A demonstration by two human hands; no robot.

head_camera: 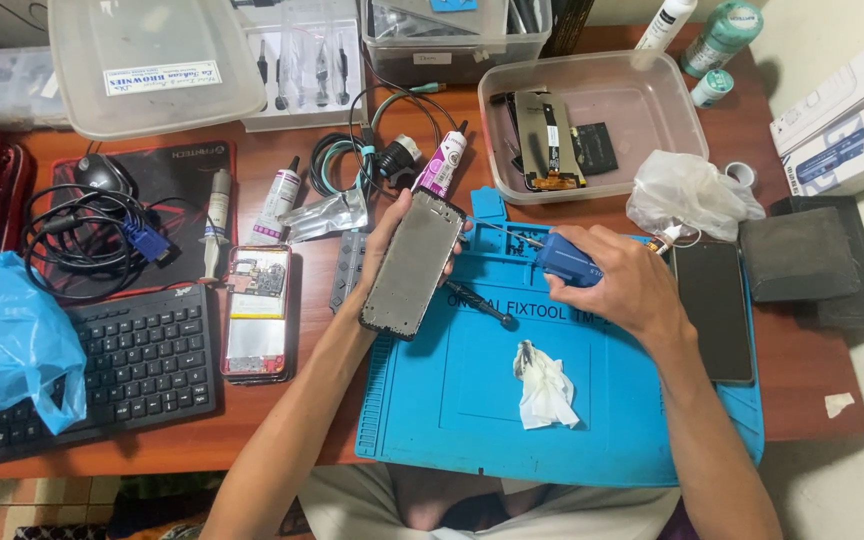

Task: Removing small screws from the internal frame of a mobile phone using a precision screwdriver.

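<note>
the left hand (384, 250) grips a phone frame (413, 264) by its edge, fingers curled around it, tilting it up off the blue mat (472, 420) so its top edge faces the blue-handled tool (564, 262) that the right hand (620, 285) holds in a closed fist. beyond the right hand, a clear tub (652, 150) holds a phone part and a dark flat piece. a crumpled tissue (544, 385) lies on the mat, nearer the person than both hands.

Arms: we are showing both forearms bare, with no sleeves.
Hands: our left hand (384, 250) and right hand (624, 285) are wearing nothing.
Legs: we are wearing light shorts.
</note>
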